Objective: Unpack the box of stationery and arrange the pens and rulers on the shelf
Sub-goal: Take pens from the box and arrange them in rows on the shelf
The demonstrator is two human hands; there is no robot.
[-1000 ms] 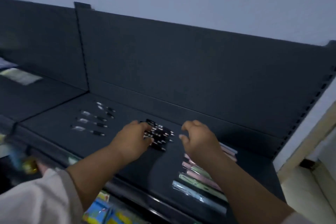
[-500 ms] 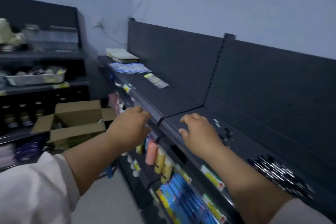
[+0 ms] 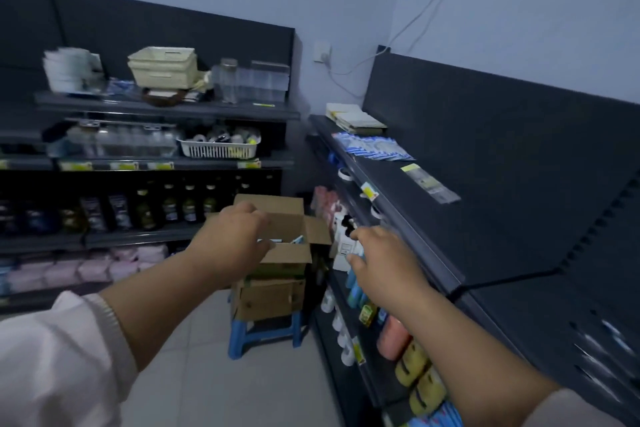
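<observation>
Reaching w/ empty left hand toward open box; labels unreadable

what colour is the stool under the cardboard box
Blue stool, seen in the head view.

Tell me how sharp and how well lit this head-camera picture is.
Head view: dim, bluish light, no glare. Motion blur smears the left shelving and the pens at the lower right. Wide-angle distortion bends the right shelf. Both hands, left hand and right hand, and the open cardboard box look soft.
</observation>
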